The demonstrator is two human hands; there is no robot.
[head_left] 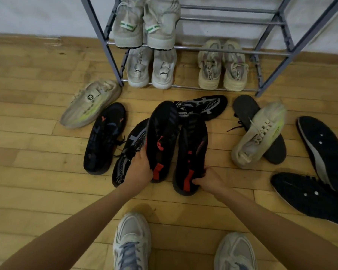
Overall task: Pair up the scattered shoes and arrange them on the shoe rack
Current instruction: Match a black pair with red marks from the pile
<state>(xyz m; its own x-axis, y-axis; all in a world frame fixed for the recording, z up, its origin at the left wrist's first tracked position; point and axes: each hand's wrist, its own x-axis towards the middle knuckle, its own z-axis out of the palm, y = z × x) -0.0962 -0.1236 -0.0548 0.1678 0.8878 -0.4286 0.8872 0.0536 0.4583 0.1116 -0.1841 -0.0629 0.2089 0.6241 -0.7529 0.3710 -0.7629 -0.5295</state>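
Now, matched pair in hand: left grip (141, 168) curls round heel of left black-red shoe (162, 133), right grip (208, 180) clasps heel of right black-red shoe (191, 145). Both shoes run lengthwise away from grips, toes toward shoe rack (261, 53) straight ahead. Free rail space lies ahead-right, nearer right grip; likely forward carry, toes first.

The rack (271, 53) behind, loose shoes (103, 137) before it
Three pairs (147, 69) sit on the rack (two low, one above at left); the rest lie across the floor (27, 133)
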